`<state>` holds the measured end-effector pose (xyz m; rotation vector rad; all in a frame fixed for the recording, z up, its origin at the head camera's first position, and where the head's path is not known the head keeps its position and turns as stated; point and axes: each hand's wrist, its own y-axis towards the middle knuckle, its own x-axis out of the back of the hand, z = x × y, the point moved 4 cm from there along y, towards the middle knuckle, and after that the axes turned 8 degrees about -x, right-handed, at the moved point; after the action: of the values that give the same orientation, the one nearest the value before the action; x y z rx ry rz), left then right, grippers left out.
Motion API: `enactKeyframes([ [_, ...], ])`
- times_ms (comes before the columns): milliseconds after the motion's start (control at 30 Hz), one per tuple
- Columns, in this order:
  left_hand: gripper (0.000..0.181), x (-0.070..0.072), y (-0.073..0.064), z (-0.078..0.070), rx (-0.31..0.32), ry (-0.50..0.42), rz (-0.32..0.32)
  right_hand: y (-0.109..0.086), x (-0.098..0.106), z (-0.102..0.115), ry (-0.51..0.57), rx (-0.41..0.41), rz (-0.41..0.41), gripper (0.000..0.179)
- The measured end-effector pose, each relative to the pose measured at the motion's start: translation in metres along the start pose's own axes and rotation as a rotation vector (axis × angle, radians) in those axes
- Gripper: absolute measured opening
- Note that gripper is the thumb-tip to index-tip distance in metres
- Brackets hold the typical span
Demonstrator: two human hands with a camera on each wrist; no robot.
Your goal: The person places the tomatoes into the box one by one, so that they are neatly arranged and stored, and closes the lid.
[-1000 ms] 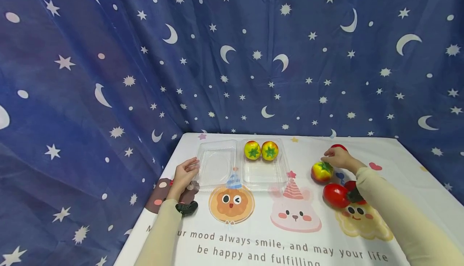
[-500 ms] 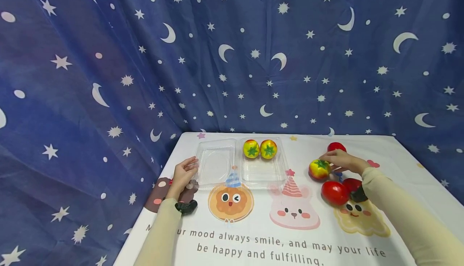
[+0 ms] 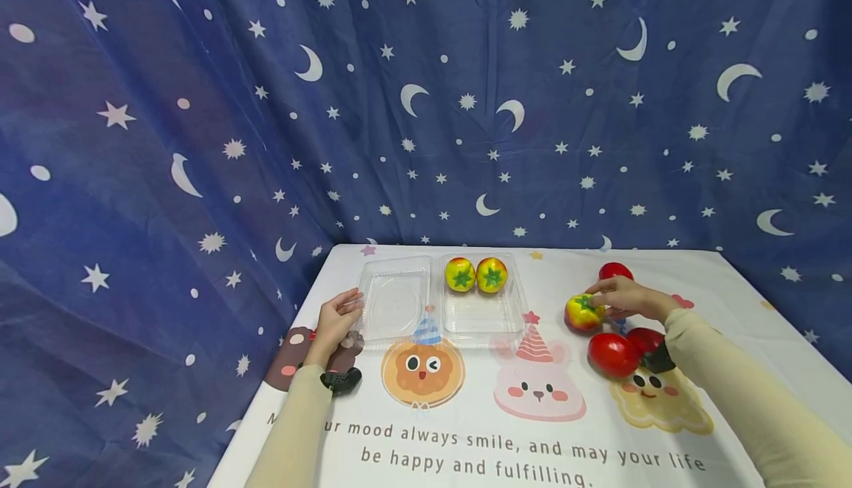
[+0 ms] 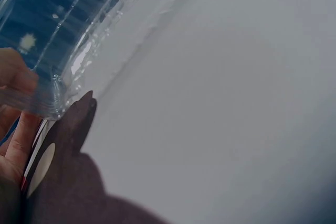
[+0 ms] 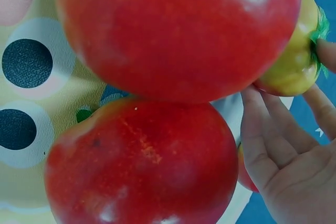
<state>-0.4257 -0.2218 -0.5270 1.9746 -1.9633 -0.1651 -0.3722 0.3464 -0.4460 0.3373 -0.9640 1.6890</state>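
My right hand [image 3: 626,298] has its thumb on the green leafy top of a yellow-and-red toy fruit [image 3: 583,313], fingers round its side. In the right wrist view, thumb and fingertips lie on either side of that fruit [image 5: 294,56]. My left hand [image 3: 337,325] pinches the left edge of a clear plastic clamshell box's lid [image 3: 397,296]; the left wrist view shows fingers [image 4: 23,137] at the rim of the clear plastic [image 4: 58,95]. Two matching yellow-and-red fruits [image 3: 460,274] sit at the back of the box's base [image 3: 484,318].
Two large red toy fruits [image 3: 613,355] lie close together below my right hand, near my sleeve. Another red fruit [image 3: 615,271] stands behind that hand. A printed white cloth [image 3: 466,458] covers the table, with a blue star-patterned curtain [image 3: 426,103] behind.
My right hand has shifted slightly down and onto the yellow-and-red fruit, which sits slightly further left, and the red fruit behind shows more. The left hand stays at the lid's edge.
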Motion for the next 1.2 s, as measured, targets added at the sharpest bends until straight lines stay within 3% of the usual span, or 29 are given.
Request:
enactKeyframes([
  [300,0.051,0.001,-0.001,0.002,0.014,0.015,-0.001,-0.001,-0.001,0.004,-0.053,-0.026,-0.014,0.06],
  [600,0.052,0.002,-0.001,0.0,0.019,-0.003,0.007,0.002,-0.002,0.02,-0.073,0.026,-0.048,0.058],
  [900,0.051,0.0,0.002,-0.002,0.004,0.015,0.02,0.004,0.001,0.038,-0.034,0.096,-0.19,0.06],
  [1033,0.051,0.002,-0.001,-0.002,0.007,0.008,0.016,0.004,-0.003,0.055,-0.011,0.126,-0.25,0.06],
  [1133,0.052,0.002,-0.005,-0.015,0.007,-0.02,0.034,0.005,-0.006,0.072,0.007,0.162,-0.301,0.059],
  [1200,0.051,0.001,-0.004,-0.015,0.002,-0.029,0.032,0.006,-0.008,0.084,0.006,0.189,-0.335,0.057],
])
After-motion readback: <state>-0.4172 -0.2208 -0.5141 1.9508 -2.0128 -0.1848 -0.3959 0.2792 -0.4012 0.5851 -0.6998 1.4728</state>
